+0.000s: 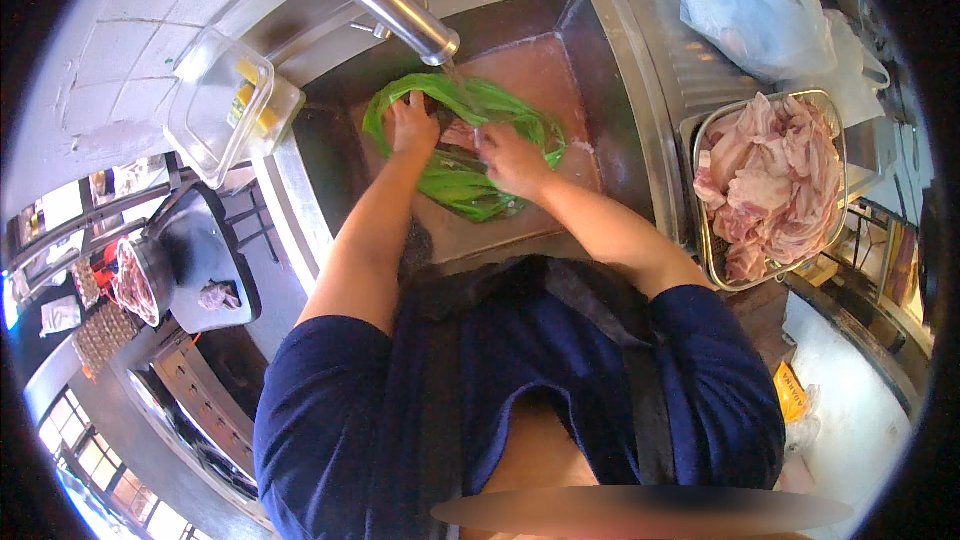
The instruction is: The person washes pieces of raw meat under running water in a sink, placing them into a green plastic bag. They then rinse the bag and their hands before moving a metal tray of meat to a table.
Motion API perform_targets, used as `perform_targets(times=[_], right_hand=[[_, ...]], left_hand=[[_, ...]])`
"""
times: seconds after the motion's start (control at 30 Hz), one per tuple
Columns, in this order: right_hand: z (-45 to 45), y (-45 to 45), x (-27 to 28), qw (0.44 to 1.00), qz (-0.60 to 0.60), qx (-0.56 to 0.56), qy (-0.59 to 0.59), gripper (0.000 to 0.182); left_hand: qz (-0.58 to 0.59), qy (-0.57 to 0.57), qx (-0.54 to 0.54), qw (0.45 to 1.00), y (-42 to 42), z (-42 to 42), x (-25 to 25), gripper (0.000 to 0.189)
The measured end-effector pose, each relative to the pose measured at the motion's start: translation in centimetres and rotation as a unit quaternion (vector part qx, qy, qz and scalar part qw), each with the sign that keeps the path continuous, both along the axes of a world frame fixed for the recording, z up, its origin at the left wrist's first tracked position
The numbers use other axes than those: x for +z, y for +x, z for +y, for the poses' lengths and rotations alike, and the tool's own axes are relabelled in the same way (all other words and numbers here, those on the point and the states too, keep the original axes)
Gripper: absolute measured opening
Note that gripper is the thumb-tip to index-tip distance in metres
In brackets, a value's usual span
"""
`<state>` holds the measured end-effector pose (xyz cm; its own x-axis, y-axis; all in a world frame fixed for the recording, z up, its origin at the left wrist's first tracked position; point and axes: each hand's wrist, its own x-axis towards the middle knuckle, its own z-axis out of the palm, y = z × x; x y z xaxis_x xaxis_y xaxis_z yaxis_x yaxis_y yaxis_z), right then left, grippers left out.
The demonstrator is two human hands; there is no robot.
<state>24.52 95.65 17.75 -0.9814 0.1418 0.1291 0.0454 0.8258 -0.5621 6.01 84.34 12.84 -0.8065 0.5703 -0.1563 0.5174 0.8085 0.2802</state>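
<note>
In the metal sink (525,236) lies a green plastic bag (465,191) with its mouth spread wide. My left hand (414,127) reaches into the bag's left side; its fingertips are partly hidden, so its hold is unclear. A piece of raw meat (457,135) shows inside the bag, between my hands. My right hand (514,157), slightly blurred, has its fingers curled around the right end of that meat. Water runs from the metal faucet (405,19) into the bag.
Right of the sink, a wire basket (701,232) holds a heap of raw meat pieces (772,187). Behind it sits a pale blue plastic bag (757,7). A clear plastic container (217,105) with yellow items stands at the left rim. A metal bowl of meat (139,281) is farther left.
</note>
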Motion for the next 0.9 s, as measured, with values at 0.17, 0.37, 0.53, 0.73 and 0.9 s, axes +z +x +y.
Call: perform_targets(times=[0.17, 0.37, 0.53, 0.73, 0.9], right_hand=[[-2.4, -4.2, -2.2, 0.991, -0.091, 0.090, 0.030, 0.036], [-2.3, -4.0, -1.7, 0.960, -0.235, 0.061, 0.137, 0.022], [-0.5, -1.0, -2.7, 0.974, -0.222, 0.044, 0.006, 0.019], [1.9, 1.3, -1.5, 0.957, -0.095, -0.188, -0.201, 0.026], [3.8, 0.6, 4.4, 0.894, -0.020, -0.235, -0.382, 0.037]], left_hand=[[0.018, -0.069, -0.056, 0.996, -1.1, 0.6, 0.3, 0.057], [-0.055, -0.132, -0.132, 0.981, -0.2, 0.4, 3.3, 0.039], [-0.348, -0.048, -0.109, 0.930, 0.1, -0.9, 4.5, 0.048], [-0.307, -0.002, -0.093, 0.947, -0.2, -2.5, 10.1, 0.035], [-0.119, 0.045, -0.096, 0.987, 2.7, -1.7, 17.4, 0.030]])
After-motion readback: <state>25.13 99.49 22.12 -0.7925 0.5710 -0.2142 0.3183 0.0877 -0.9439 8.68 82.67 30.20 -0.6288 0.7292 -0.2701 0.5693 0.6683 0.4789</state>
